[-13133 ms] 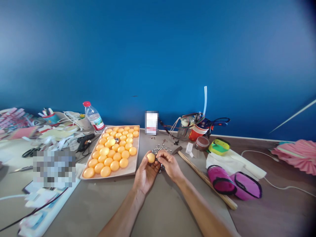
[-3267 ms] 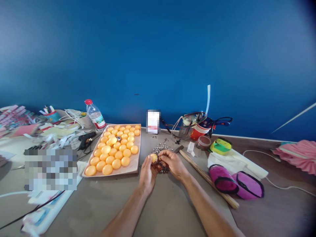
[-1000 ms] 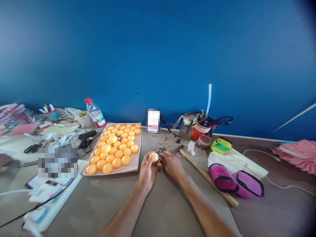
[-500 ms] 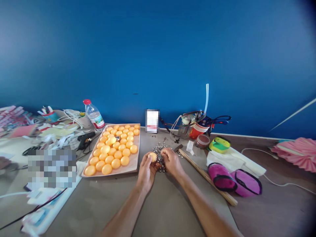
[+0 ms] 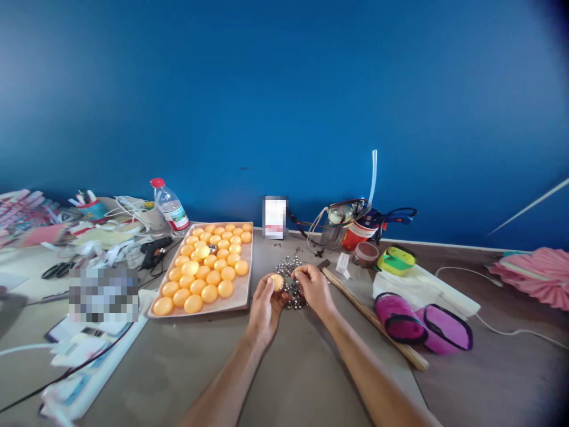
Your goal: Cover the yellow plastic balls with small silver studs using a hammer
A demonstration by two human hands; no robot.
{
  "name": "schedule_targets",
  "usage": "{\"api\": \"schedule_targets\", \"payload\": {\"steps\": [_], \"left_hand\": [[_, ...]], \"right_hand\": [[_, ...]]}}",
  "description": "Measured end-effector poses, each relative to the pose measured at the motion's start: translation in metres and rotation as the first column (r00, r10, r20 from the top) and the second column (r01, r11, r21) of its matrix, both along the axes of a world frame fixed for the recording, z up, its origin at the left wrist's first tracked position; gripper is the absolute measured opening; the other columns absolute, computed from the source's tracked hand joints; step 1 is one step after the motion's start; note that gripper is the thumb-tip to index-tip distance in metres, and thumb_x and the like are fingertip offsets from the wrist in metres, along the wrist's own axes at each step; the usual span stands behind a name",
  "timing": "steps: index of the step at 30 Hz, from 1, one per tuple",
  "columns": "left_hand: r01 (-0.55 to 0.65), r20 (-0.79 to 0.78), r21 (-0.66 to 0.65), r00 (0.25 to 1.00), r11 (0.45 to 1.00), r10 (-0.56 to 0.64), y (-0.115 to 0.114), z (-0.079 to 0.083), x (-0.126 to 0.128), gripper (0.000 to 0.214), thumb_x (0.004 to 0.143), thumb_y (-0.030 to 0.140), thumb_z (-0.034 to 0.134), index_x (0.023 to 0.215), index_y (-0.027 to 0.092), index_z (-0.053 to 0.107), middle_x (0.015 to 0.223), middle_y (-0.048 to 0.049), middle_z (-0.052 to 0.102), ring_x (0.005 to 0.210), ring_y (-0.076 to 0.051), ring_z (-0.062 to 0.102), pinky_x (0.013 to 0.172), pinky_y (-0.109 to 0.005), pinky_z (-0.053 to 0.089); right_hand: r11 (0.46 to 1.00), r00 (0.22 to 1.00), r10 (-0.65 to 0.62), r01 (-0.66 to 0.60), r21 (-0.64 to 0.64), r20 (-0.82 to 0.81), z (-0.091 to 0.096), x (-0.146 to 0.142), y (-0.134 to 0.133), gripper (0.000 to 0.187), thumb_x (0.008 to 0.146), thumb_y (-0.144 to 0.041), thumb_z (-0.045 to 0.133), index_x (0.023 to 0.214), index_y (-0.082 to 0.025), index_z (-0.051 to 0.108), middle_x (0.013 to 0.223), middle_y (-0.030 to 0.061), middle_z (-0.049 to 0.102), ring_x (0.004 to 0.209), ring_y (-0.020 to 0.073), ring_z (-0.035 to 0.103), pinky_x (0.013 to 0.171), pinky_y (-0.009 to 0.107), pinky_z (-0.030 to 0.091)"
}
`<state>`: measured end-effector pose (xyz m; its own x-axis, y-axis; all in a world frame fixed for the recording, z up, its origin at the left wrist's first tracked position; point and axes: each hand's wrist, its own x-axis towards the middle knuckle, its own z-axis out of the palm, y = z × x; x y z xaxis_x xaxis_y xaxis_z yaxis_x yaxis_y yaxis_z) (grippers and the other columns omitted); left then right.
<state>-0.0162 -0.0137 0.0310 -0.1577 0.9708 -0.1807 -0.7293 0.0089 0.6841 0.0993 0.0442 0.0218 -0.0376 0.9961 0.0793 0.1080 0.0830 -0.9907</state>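
Note:
Between the fingers and thumb of my left hand [image 5: 263, 303] is an orange ping-pong ball [image 5: 277, 281], with small shiny silver pieces at its right side. My right hand [image 5: 315, 289] is just to its right, thumb and fingertips pinched together. Whatever is in that pinch is too small to make out. Loose silver beads [image 5: 292, 261] lie heaped on the table behind and between both hands. To the left, a shallow white tray [image 5: 245, 287] holds many more orange balls, one place among them showing silver.
A hammer [image 5: 373, 317] lies right of my hands, beside purple mesh cuffs [image 5: 400, 318] and a yellow-green roll [image 5: 397, 261]. Behind stand a red cup [image 5: 355, 235] and a round tub [image 5: 366, 254]. A water bottle [image 5: 171, 207], glue gun [image 5: 154, 252] and power strip [image 5: 102, 350] are left.
My right hand has moved slightly right, away from the ball, its fingers still pinched. My left hand keeps hold of the ball in nearly the same place.

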Motion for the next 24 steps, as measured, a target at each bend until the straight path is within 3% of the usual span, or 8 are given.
{"api": "schedule_targets", "payload": {"steps": [5, 8, 11, 16, 24], "left_hand": [[0.008, 0.002, -0.011, 1.000, 1.000, -0.008, 0.000, -0.001, 0.001, 0.026, 0.073, 0.036, 0.067, 0.090, 0.018, 0.058, 0.078, 0.0014, 0.059, 0.058, -0.009, 0.052, 0.059, -0.025, 0.046], [0.014, -0.001, -0.007, 1.000, 1.000, -0.014, 0.000, -0.001, 0.001, 0.025, 0.074, 0.035, 0.066, 0.090, 0.018, 0.059, 0.079, 0.0010, 0.059, 0.058, -0.009, 0.053, 0.059, -0.024, 0.046], [0.032, 0.000, 0.014, 0.999, 0.999, -0.032, 0.000, -0.001, 0.000, 0.024, 0.075, 0.034, 0.065, 0.091, 0.017, 0.058, 0.078, -0.0001, 0.060, 0.060, -0.010, 0.055, 0.060, -0.024, 0.046], [0.047, 0.026, 0.026, 0.999, 0.999, -0.047, 0.001, -0.002, 0.000, 0.025, 0.076, 0.033, 0.065, 0.093, 0.017, 0.058, 0.080, -0.0010, 0.061, 0.062, -0.010, 0.056, 0.062, -0.024, 0.046], [0.042, 0.046, 0.022, 0.998, 0.999, -0.043, 0.001, -0.003, 0.000, 0.024, 0.076, 0.032, 0.064, 0.093, 0.016, 0.059, 0.078, -0.0001, 0.060, 0.059, -0.010, 0.055, 0.060, -0.024, 0.047]], "right_hand": [[0.999, 0.992, 0.005, -0.009, -0.033, -0.128, 0.002, -0.001, 0.000, 0.023, 0.068, -0.041, 0.061, 0.070, -0.019, 0.056, 0.054, -0.0038, 0.052, 0.044, 0.0091, 0.040, 0.043, 0.022, 0.029], [0.986, 0.946, 0.088, -0.126, -0.104, -0.312, 0.009, -0.004, -0.003, 0.024, 0.069, -0.041, 0.063, 0.067, -0.018, 0.054, 0.052, -0.0060, 0.047, 0.041, 0.0061, 0.034, 0.041, 0.021, 0.025], [0.945, 0.879, 0.171, -0.274, -0.178, -0.445, 0.014, -0.005, -0.006, 0.023, 0.065, -0.037, 0.066, 0.073, -0.018, 0.057, 0.052, -0.0066, 0.048, 0.042, 0.0064, 0.038, 0.044, 0.021, 0.031], [0.923, 0.889, 0.194, -0.308, -0.230, -0.415, 0.014, -0.005, -0.008, 0.026, 0.060, -0.032, 0.069, 0.079, -0.018, 0.057, 0.051, -0.0080, 0.049, 0.042, 0.0058, 0.038, 0.044, 0.020, 0.030], [0.907, 0.901, 0.295, -0.369, -0.204, -0.318, 0.017, -0.004, -0.011, 0.021, 0.067, -0.037, 0.065, 0.070, -0.018, 0.057, 0.050, -0.0074, 0.043, 0.046, 0.0068, 0.034, 0.047, 0.021, 0.026]]}}
